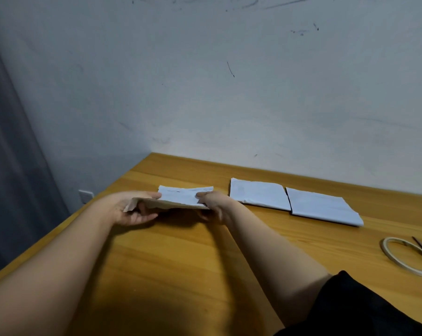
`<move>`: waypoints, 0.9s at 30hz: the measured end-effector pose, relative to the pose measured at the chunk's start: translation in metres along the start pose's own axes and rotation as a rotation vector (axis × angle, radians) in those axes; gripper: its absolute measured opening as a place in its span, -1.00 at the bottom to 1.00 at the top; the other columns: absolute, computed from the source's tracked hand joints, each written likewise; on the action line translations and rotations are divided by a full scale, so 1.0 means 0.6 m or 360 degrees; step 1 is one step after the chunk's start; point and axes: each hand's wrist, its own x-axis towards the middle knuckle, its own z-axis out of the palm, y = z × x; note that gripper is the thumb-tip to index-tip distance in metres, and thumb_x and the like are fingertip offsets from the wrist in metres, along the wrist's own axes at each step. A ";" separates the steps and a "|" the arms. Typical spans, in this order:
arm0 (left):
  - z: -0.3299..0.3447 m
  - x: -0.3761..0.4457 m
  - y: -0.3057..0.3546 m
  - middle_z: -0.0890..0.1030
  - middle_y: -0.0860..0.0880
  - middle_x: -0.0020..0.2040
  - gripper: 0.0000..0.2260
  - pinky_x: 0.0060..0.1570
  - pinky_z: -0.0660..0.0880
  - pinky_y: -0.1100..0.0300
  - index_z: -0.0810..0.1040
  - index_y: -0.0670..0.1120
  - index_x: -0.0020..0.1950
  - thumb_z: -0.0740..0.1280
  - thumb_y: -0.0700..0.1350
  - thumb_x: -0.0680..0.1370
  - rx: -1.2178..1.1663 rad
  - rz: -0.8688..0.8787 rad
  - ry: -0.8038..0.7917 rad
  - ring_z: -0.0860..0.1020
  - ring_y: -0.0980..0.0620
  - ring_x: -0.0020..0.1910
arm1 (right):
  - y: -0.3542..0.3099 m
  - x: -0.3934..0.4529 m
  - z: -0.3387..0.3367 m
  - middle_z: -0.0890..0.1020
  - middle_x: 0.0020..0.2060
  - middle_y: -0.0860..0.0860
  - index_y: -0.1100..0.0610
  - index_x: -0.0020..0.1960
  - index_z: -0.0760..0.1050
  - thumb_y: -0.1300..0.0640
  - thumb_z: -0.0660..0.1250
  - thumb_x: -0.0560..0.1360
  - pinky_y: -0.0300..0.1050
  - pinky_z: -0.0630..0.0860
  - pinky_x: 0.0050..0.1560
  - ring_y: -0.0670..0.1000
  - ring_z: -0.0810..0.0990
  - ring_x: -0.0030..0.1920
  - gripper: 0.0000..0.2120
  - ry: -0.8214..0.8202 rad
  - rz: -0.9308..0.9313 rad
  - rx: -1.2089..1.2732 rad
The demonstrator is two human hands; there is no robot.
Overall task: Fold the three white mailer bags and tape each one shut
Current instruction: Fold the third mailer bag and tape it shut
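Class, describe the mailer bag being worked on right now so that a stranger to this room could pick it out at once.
Start at the wooden table against the white wall. Three white bags sit along its far side; take the leftmost one. Unlike the two folded bags lying flat side by side to its right, it is lifted off the table, held at its ends by the left hand and the right hand.

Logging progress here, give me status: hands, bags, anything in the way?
Left hand and right hand both grip the held mailer bag above the table. Two folded bags lie right. Tape roll untouched. Nothing in the way.
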 end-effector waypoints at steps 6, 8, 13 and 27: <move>0.019 -0.016 -0.017 0.66 -0.10 -0.29 -0.76 -0.49 0.56 0.19 0.58 -0.13 0.14 0.34 -0.05 0.53 0.0236 -0.0010 -0.0078 0.62 0.00 -0.44 | 0.012 -0.033 -0.023 0.52 -0.16 0.07 0.24 0.27 0.47 0.19 0.17 0.59 -0.18 0.39 -0.28 0.00 0.46 -0.28 -0.71 0.0017 -0.0047 0.0129; 0.032 -0.016 -0.026 0.66 -0.08 -0.30 -0.74 -0.48 0.54 0.21 0.59 -0.12 0.12 0.33 0.01 0.53 0.0263 -0.0027 -0.0085 0.62 -0.02 -0.45 | 0.019 -0.047 -0.045 0.58 -0.05 0.08 0.13 0.08 0.49 0.10 0.23 0.59 -0.17 0.45 -0.25 0.02 0.54 -0.21 -0.86 -0.0035 -0.0036 0.0247; 0.081 -0.019 -0.055 0.67 -0.14 -0.32 -0.85 -0.47 0.58 0.17 0.54 -0.16 0.04 0.24 -0.11 0.60 -0.0037 -0.0041 -0.0255 0.65 -0.03 -0.43 | 0.035 -0.083 -0.099 0.63 -0.23 0.06 0.19 0.01 0.51 0.13 0.31 0.56 -0.25 0.56 -0.42 -0.03 0.64 -0.36 -0.87 -0.0169 -0.0031 0.0663; 0.319 -0.063 -0.072 0.62 -0.07 -0.08 -0.84 -0.39 0.56 0.33 0.56 -0.10 0.10 0.27 -0.26 0.57 0.0225 0.0429 -0.0552 0.64 0.15 -0.34 | 0.103 -0.222 -0.300 0.55 0.21 0.07 -0.02 0.28 0.50 0.11 0.35 0.51 -0.05 0.55 0.16 0.06 0.59 0.15 -0.66 0.0068 -0.0337 0.0148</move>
